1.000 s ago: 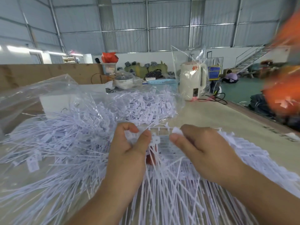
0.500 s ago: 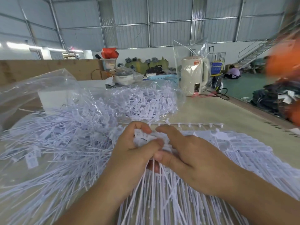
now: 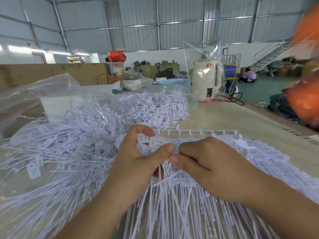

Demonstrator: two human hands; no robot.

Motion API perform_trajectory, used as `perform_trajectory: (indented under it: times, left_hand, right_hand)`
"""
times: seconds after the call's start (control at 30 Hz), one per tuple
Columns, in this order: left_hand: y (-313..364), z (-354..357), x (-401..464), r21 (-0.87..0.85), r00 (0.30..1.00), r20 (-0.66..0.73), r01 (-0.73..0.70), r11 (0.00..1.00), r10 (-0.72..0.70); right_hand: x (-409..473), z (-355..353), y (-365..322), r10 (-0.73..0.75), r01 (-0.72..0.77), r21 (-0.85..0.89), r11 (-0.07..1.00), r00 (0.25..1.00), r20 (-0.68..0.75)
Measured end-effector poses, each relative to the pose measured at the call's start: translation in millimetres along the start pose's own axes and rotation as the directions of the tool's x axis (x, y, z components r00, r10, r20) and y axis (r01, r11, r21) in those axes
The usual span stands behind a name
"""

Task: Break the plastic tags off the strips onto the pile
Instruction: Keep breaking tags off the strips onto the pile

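Both hands' fingers pinch tags [image 3: 151, 144]; loose pile [image 3: 57, 145] left, kettle [image 3: 206, 79] behind

You are working in a factory hall: corrugated metal walls [image 3: 181, 23] are rising behind you, a steel staircase [image 3: 272, 52] is climbing at the right, stuffed sacks [image 3: 155, 67] are lying along the far wall, and another worker [image 3: 248, 76] is sitting on the green floor [image 3: 255, 90].

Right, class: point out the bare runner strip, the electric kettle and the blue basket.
bare runner strip [image 3: 200, 131]: head view, middle of its bar.
electric kettle [image 3: 205, 78]: head view, its body.
blue basket [image 3: 174, 81]: head view, its rim.
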State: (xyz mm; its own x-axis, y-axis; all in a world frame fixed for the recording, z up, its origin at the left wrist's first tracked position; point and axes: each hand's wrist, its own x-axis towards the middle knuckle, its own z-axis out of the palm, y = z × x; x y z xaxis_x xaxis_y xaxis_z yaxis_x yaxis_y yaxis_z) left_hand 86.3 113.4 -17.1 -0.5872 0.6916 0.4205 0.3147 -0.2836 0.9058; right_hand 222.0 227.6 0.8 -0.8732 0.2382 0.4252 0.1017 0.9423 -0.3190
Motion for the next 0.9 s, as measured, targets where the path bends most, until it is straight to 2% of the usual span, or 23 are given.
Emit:
perform_trajectory:
  times: [0.2, 0.27, 0.37, 0.5, 0.57, 0.67, 0.77, 0.9]
  left_hand:
    - [1, 1, 0, 0.031, 0.998, -0.067, -0.003, 1.0, 0.005]
    - [3, 6, -1, -0.054, 0.993, -0.108, 0.034, 0.998, -0.04]
    - [2, 12, -1, -0.219, 0.972, -0.137, 0.161, 0.962, -0.193]
    - [-3, 10, 0, -0.307, 0.951, -0.086, 0.259, 0.916, -0.298]
    - [-13, -12, -6, -0.321, 0.951, 0.001, 0.293, 0.901, -0.309]
    - [-12, -34, 3, -0.371, 0.921, -0.104, 0.314, 0.874, -0.375]
    - [3, -23, 14, -0.244, 0.92, -0.248, 0.244, 0.939, -0.304]
    - [13, 7, -3, -0.086, 0.986, -0.129, 0.097, 0.992, -0.108]
  right_hand:
    - [0, 4, 2, 0.0, -0.009, 0.122, 0.992, 0.998, 0.068]
    - [1, 6, 1, 0.011, -0.011, 0.083, 0.996, 1.0, -0.001]
    - [3, 7, -1, -0.001, 0.0, -0.009, 1.0, 0.991, -0.13]
    - [4, 12, -6, -0.085, 0.053, -0.155, 0.986, 0.975, -0.203]
    - [4, 7, -8, -0.154, 0.094, -0.2, 0.975, 0.939, -0.306]
    - [1, -2, -13, -0.195, 0.144, -0.146, 0.979, 0.878, -0.438]
    - [1, 1, -13, -0.2, 0.175, -0.1, 0.98, 0.907, -0.371]
    - [2, 8, -8, -0.107, 0.108, -0.012, 0.994, 0.964, -0.245]
